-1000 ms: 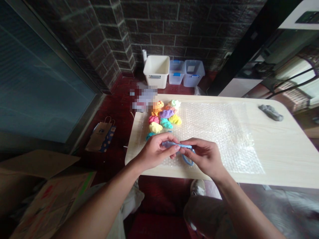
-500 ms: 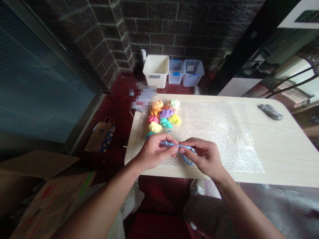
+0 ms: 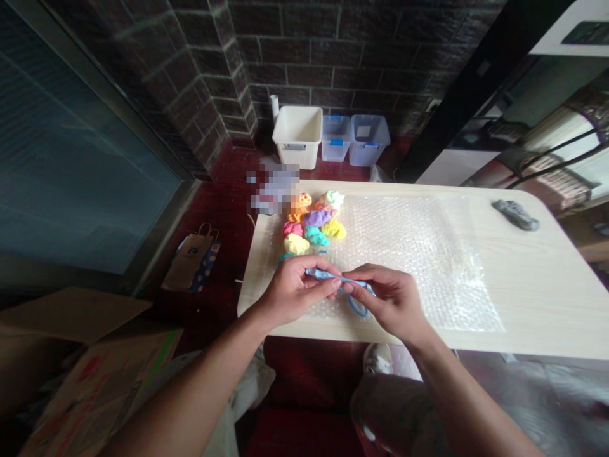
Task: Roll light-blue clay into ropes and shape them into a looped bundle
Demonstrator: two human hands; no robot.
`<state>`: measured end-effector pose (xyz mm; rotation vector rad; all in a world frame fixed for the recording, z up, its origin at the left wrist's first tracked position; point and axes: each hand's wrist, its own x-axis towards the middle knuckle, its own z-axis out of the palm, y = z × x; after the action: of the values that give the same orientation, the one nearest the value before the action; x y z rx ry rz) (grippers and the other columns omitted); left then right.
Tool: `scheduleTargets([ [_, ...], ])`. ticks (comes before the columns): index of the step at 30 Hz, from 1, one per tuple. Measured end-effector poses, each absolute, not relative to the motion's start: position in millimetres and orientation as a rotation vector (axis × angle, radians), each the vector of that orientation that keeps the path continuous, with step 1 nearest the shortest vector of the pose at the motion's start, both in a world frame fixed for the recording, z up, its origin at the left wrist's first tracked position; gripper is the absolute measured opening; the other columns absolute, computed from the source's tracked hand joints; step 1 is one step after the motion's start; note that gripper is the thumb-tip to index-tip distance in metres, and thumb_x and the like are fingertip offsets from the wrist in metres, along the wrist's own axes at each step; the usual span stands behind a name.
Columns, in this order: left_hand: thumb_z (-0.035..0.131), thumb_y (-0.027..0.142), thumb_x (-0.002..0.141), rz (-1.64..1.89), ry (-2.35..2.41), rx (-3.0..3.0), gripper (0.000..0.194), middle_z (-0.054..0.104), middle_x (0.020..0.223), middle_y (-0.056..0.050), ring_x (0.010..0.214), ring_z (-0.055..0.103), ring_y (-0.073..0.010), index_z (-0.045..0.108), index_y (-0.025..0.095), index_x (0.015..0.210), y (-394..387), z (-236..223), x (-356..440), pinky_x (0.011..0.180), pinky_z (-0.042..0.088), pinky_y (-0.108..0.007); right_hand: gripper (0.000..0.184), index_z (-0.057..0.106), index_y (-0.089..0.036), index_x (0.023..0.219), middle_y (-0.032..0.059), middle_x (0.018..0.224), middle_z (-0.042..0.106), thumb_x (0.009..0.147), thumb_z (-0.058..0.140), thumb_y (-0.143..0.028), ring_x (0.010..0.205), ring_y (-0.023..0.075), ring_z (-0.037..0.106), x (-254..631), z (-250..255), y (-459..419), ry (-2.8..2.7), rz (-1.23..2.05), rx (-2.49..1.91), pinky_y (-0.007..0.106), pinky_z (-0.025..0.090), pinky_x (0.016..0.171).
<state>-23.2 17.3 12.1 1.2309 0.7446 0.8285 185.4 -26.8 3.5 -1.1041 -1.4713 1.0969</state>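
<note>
Head view: the left hand [image 3: 295, 287] and right hand [image 3: 396, 297] meet, fingers of both pinching a slim, soft-looking light-blue strip [image 3: 320, 274], raised just above the counter [image 3: 537, 292]. Just below the right fingers shows a thin blue loop [image 3: 353, 307]; whether it joins the strip cannot be told. The step in hand looks like pressing or shaping the strip between the fingertips; the next move calls for a light, even pinch from both sides, as it seems easily bent. Under and beyond the fingers spreads clear bubble wrap [image 3: 409, 254]. Farther off, beyond the left fingers, sit pale-yellow [image 3: 295, 244], teal [image 3: 316, 235], bright-yellow [image 3: 333, 229] and purple clay-like lumps [image 3: 316, 218], among others. A grey, elongated lump [image 3: 516, 214] lies well apart, far right of the fingers.
</note>
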Motion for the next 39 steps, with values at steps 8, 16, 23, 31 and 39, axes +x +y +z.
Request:
scheduleTargets([
  [8, 0.083, 0.033, 0.087, 0.829, 0.734, 1.215, 0.031, 0.073, 0.096, -0.007, 0.076, 0.073, -0.0146, 0.072, 0.013, 0.107, 18.6, 10.1, -23.9, 0.073, 0.063, -0.026, 0.009, 0.084, -0.023, 0.102, 0.0074, 0.093, 0.082, 0.094, 0.08, -0.023, 0.081, 0.021, 0.074, 185.9, 3.1, -26.1, -1.463, 1.033, -1.087, 0.034, 0.055, 0.072],
  [16, 0.082, 0.03, 0.088, 0.836, 0.758, 1.247, 0.022, 0.073, 0.084, -0.005, 0.071, 0.071, -0.0136, 0.074, 0.012, 0.098, 16.5, 10.2, -24.1, 0.071, 0.062, -0.025, 0.012, 0.085, -0.025, 0.105, 0.007, 0.093, 0.082, 0.094, 0.081, -0.025, 0.082, 0.0215, 0.075, 185.0, 4.6, -28.2, -1.486, 1.07, -1.115, 0.035, 0.056, 0.073],
  [23, 0.081, 0.031, 0.088, 0.817, 0.714, 1.192, 0.025, 0.072, 0.091, -0.005, 0.077, 0.072, -0.0139, 0.072, 0.013, 0.102, 17.8, 10.9, -23.7, 0.075, 0.062, -0.025, 0.014, 0.084, -0.027, 0.106, 0.0068, 0.097, 0.081, 0.094, 0.08, -0.02, 0.085, 0.0212, 0.074, 184.8, 1.5, -26.8, -1.467, 1.058, -1.049, 0.035, 0.056, 0.075],
  [31, 0.082, 0.034, 0.088, 0.834, 0.798, 1.265, 0.025, 0.073, 0.088, -0.006, 0.072, 0.071, -0.0145, 0.074, 0.012, 0.099, 15.0, 12.1, -23.4, 0.069, 0.061, -0.025, 0.013, 0.085, -0.027, 0.104, 0.0054, 0.094, 0.083, 0.093, 0.082, -0.021, 0.085, 0.0212, 0.076, 184.5, 1.8, -28.1, -1.465, 1.077, -1.084, 0.034, 0.057, 0.075],
  [39, 0.077, 0.035, 0.092, 0.83, 0.685, 1.254, 0.024, 0.07, 0.083, -0.003, 0.071, 0.069, -0.0133, 0.068, 0.014, 0.101, 17.7, 11.6, -21.8, 0.07, 0.059, -0.025, 0.012, 0.084, -0.026, 0.104, 0.0066, 0.096, 0.081, 0.092, 0.082, -0.022, 0.086, 0.0215, 0.074, 183.4, 3.9, -26.8, -1.466, 1.035, -1.05, 0.036, 0.057, 0.076],
])
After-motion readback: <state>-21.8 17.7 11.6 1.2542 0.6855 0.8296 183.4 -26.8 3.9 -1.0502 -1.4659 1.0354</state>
